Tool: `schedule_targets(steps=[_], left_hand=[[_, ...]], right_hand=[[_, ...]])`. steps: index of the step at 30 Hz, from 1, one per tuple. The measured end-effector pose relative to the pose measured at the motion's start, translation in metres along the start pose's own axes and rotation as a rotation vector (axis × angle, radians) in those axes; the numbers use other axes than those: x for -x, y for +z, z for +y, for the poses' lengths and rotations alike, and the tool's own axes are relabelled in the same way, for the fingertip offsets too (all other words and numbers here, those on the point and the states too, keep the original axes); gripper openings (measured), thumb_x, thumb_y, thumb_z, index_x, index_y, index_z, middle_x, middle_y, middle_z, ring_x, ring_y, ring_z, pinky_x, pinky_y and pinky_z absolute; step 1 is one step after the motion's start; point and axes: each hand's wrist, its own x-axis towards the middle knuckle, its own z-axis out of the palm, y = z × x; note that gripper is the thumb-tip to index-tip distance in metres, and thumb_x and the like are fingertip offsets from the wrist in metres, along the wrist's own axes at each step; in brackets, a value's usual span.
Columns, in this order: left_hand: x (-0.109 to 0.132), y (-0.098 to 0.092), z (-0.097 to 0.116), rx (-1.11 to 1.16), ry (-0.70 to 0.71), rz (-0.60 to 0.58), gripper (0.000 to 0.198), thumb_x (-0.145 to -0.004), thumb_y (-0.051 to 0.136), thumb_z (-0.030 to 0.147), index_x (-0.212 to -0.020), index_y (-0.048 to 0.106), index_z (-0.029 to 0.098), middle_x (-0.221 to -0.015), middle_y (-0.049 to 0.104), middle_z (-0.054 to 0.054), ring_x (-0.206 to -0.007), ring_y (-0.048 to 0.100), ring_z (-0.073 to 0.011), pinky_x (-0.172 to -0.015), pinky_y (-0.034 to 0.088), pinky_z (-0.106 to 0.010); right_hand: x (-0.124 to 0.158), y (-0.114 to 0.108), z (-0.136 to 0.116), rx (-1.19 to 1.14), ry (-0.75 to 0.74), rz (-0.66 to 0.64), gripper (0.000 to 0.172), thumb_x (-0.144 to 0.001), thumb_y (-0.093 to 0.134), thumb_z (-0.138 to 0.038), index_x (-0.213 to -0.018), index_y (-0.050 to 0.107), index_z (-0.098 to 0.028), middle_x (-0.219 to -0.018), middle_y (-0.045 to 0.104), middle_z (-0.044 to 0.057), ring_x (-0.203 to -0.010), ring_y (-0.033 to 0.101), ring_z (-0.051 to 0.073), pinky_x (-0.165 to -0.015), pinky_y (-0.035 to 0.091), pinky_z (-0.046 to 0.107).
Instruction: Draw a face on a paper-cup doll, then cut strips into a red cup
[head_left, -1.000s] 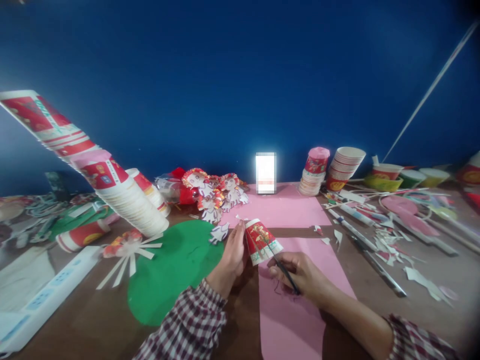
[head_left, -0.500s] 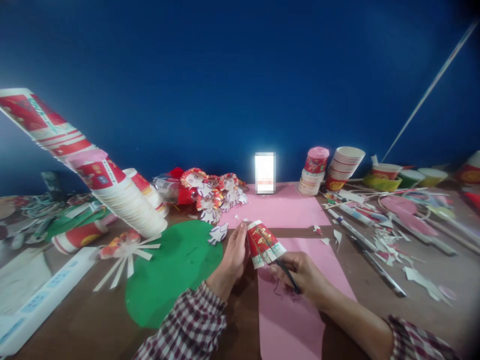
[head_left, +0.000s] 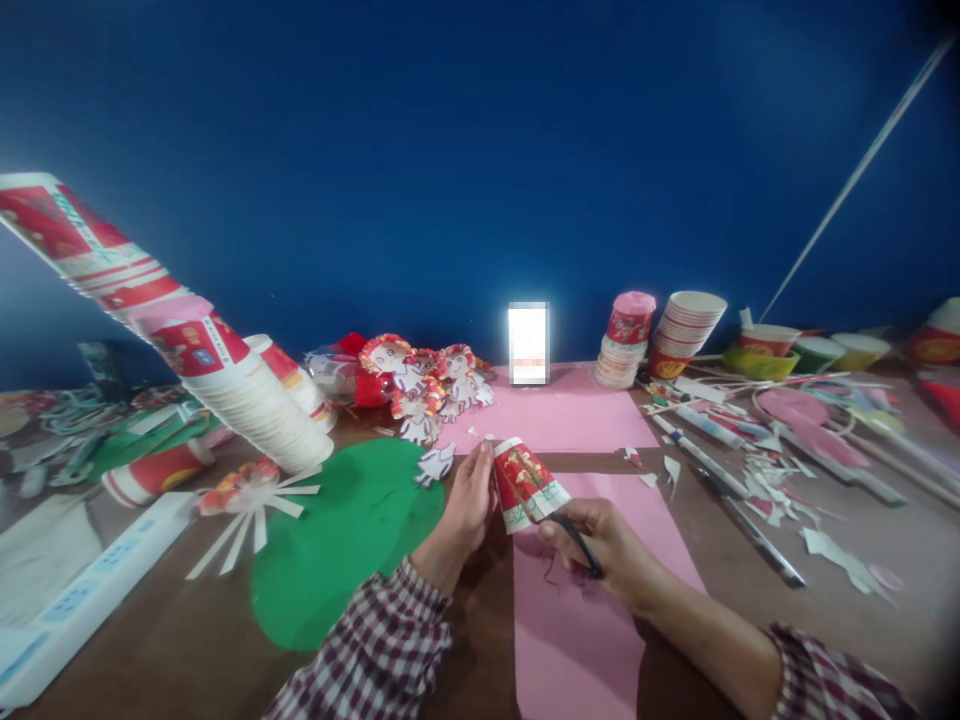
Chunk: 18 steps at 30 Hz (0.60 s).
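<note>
A red and white paper cup (head_left: 529, 478) is gripped at its left side by my left hand (head_left: 474, 498), above the gap between the pink sheets. My right hand (head_left: 600, 545) is closed round the dark handles of a pair of scissors (head_left: 576, 540). The scissors meet the cup's lower right edge, and most of their blades are hidden. Beneath my right hand lies a pink sheet (head_left: 574, 630). Left of my left arm is a green paper disc (head_left: 337, 560), with a small white cut-out figure (head_left: 435, 465) at its edge.
A long tilted stack of paper cups (head_left: 255, 410) stands at left, above a white power strip (head_left: 90, 600). Several paper lion figures (head_left: 420, 385) cluster at the back. More cup stacks (head_left: 686, 335), pens (head_left: 750, 525) and paper scraps (head_left: 840, 555) lie at right.
The scissor handles have turned a little and sit closer to the cup's edge. My left hand keeps hold of the cup, and the view has shifted slightly.
</note>
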Motion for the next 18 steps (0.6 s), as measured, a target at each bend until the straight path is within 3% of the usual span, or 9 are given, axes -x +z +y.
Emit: schedule_targets(steps=[11, 18], left_hand=[[-0.0008, -0.0017, -0.0023, 0.032, -0.023, -0.006, 0.023, -0.081, 0.060, 0.039, -0.089, 0.066, 0.018, -0.087, 0.067, -0.008, -0.076, 0.061, -0.0198, -0.072, 0.049, -0.030], [-0.0084, -0.0067, 0.0062, 0.179, -0.094, 0.109, 0.026, -0.084, 0.056, 0.039, -0.099, 0.062, 0.019, -0.095, 0.067, -0.006, -0.084, 0.063, -0.0176, -0.080, 0.049, -0.029]], right_hand=[[0.0016, 0.0010, 0.0020, 0.042, -0.063, 0.027, 0.039, -0.070, 0.072, -0.045, -0.060, 0.048, -0.016, -0.042, 0.042, -0.007, -0.035, 0.036, 0.004, -0.034, 0.026, 0.017], [0.0037, 0.0008, 0.0016, 0.027, -0.016, -0.174, 0.035, -0.074, 0.066, -0.046, -0.086, 0.057, -0.014, -0.055, 0.053, -0.004, -0.047, 0.051, 0.009, -0.040, 0.039, 0.018]])
